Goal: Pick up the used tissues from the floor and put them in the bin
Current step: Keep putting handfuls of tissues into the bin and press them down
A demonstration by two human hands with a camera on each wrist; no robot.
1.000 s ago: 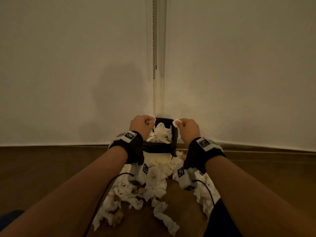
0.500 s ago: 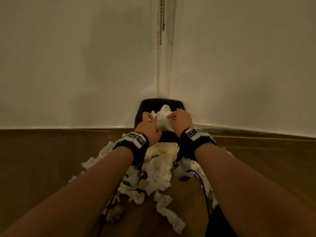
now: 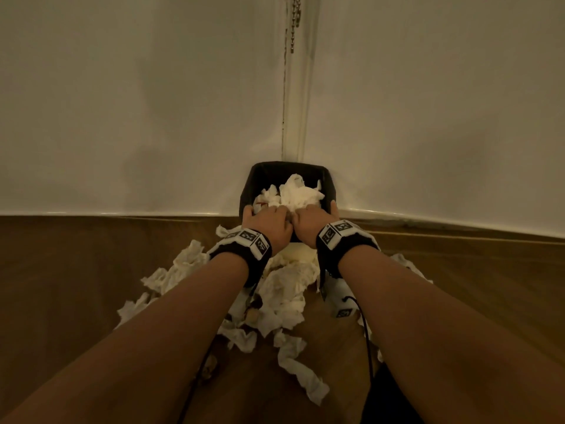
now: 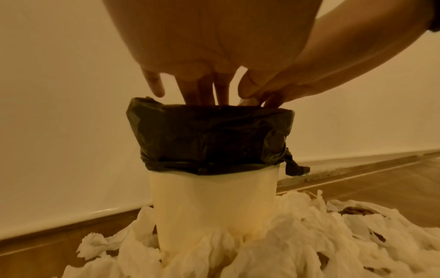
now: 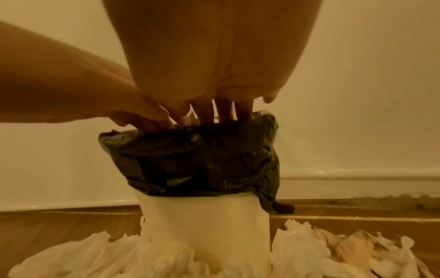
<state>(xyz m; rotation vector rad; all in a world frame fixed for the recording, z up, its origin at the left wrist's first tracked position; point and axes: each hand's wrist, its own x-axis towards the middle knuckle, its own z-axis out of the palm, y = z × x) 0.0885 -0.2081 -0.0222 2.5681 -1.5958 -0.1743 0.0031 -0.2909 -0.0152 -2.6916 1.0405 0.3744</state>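
Note:
A white bin (image 4: 214, 203) lined with a black bag (image 3: 287, 165) stands in the room's corner. Crumpled white tissues (image 3: 299, 192) are heaped in its mouth. Both hands are side by side at the near rim. My left hand (image 3: 266, 214) points its straight fingers (image 4: 202, 90) down into the bag onto the tissues. My right hand (image 3: 312, 215) does the same, fingers (image 5: 223, 111) straight. The fingertips of both are hidden inside the bag. Many more used tissues (image 3: 284, 295) lie on the floor round the bin's foot (image 5: 71, 259).
White walls meet behind the bin, with a bead chain (image 3: 295, 22) hanging in the corner. A skirting board (image 3: 122, 214) runs along the brown wooden floor (image 3: 76, 270). Black cables (image 3: 367, 332) trail from my wrists over the tissues.
Both hands, which pinched small tissue pieces above the bin, have come together and gone down into its mouth. My head has moved nearer and the tissue heap inside shows more.

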